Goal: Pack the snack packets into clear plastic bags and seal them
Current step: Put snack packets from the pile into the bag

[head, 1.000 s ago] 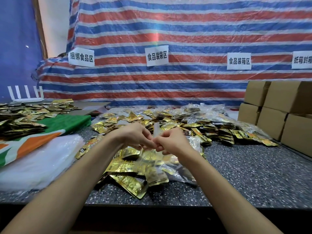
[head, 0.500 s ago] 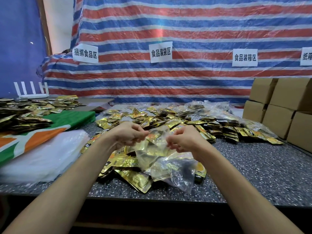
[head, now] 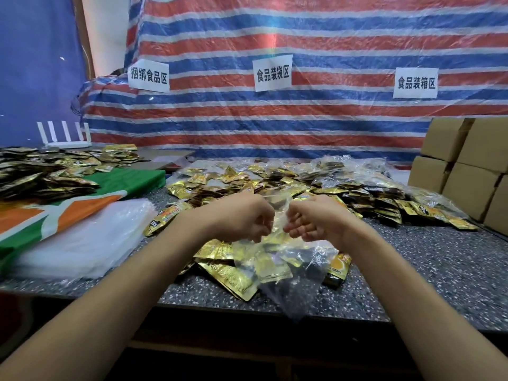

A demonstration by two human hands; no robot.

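A clear plastic bag [head: 295,276] with several gold snack packets inside hangs over the near table edge. My left hand [head: 244,218] and my right hand [head: 313,220] both pinch the bag's top, close together above the table. Loose gold snack packets [head: 228,273] lie under and beside the bag. A large pile of gold packets [head: 275,182] covers the table behind my hands.
Filled clear bags [head: 354,169] lie at the back right. Cardboard boxes [head: 467,166] stack at the right. A stack of empty clear bags [head: 82,237] lies at the left, beside a green-orange cloth [head: 82,202] with more packets [head: 41,174]. A white rack [head: 64,136] stands behind. The speckled table [head: 439,270] has a near edge.
My hands spread the bag's mouth apart, then drew back close together and lifted. The filled bag now hangs lower over the table edge.
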